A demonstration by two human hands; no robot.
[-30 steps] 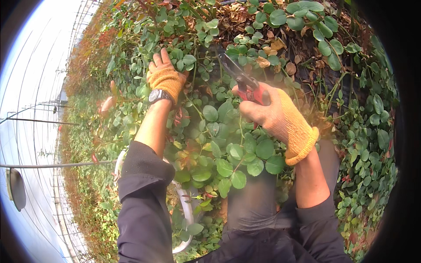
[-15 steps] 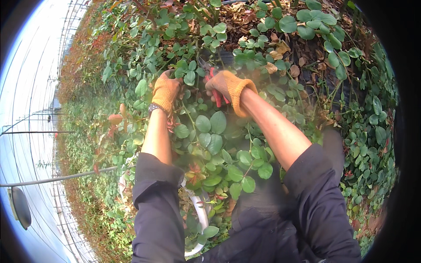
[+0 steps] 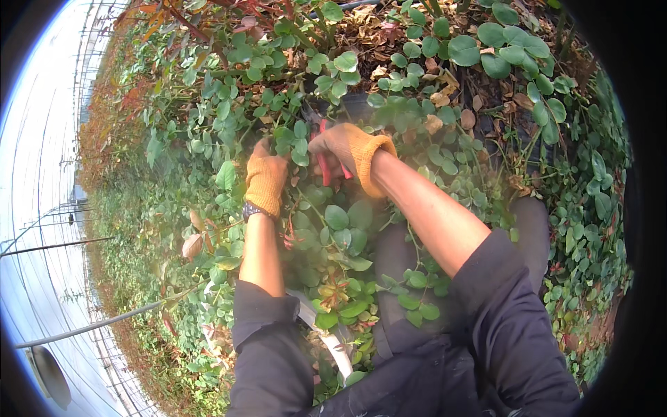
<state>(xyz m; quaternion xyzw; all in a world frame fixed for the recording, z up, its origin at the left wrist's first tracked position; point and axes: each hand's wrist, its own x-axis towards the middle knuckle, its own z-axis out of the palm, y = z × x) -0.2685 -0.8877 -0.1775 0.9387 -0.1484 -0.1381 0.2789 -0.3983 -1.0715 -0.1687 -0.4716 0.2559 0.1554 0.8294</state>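
Note:
My right hand (image 3: 342, 151), in a tan-and-orange knit work glove, is closed around red-handled pruning shears (image 3: 325, 170). Their metal jaws point up and away into the leaves, and the tips are partly lost among the stems. To its left, my left hand (image 3: 267, 175) wears a matching glove, with a dark band at the wrist. Its fingers curl in at the edge of a rose-like bush (image 3: 292, 139); what they hold is hidden by glove and leaves. Green leaves hang between the two hands.
Leafy stems (image 3: 344, 233) rise between my forearms. A white curved pipe (image 3: 337, 351) runs low beside my leg (image 3: 399, 278). Dry brown leaves (image 3: 445, 87) litter dark ground cover at the back. A thin grey bar (image 3: 104, 323) crosses at left.
Both hands sit slightly lower in the picture, and the right hand has shifted a little left with the shears. The leafy stems between my arms have swung, baring more of my leg.

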